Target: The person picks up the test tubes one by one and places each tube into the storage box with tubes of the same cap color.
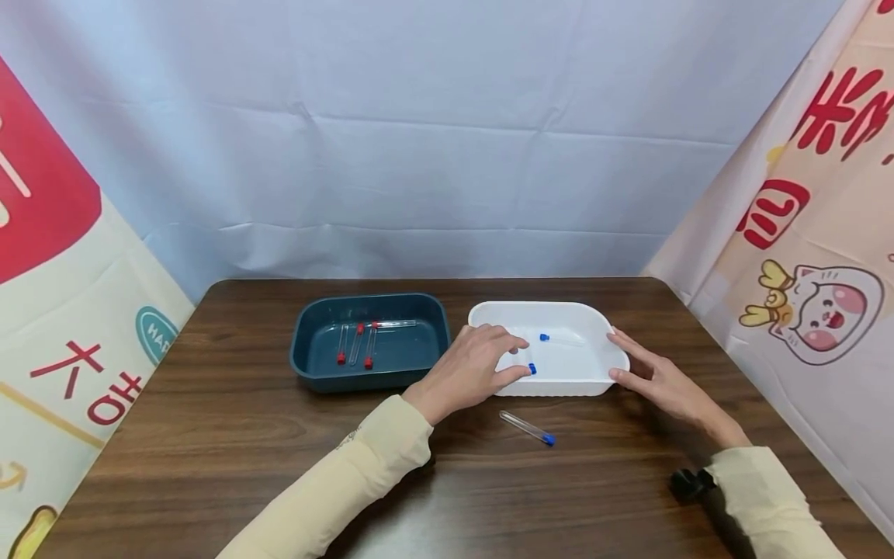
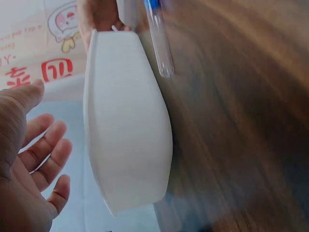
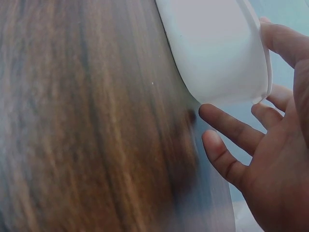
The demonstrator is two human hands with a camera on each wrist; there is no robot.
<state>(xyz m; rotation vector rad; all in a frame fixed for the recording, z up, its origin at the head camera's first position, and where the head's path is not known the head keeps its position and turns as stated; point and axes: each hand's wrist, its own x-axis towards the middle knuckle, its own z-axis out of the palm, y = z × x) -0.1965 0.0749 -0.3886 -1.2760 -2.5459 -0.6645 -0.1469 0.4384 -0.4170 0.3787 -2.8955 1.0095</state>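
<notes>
The white tray (image 1: 559,382) sits right of centre on the tabletop (image 1: 230,435), holding two blue-capped test tubes (image 1: 559,338), with a third blue-capped tube (image 1: 528,428) lying on the wood just in front of it. The left hand (image 1: 469,371) reaches over the tray's left rim, fingers (image 1: 513,374) loosely spread and, as far as the blurred wrist view shows, gripping nothing; its thumb tip lies just beside one blue cap. The right hand (image 1: 662,380) rests flat against the tray's right end, fingers (image 3: 231,129) straight and relaxed. The step in hand looks like steadying the tray while tubes are sorted; the next move would call for picking up the loose tube. To the left, a dark blue tray (image 1: 370,374) holds red-capped tubes (image 1: 358,345).
</notes>
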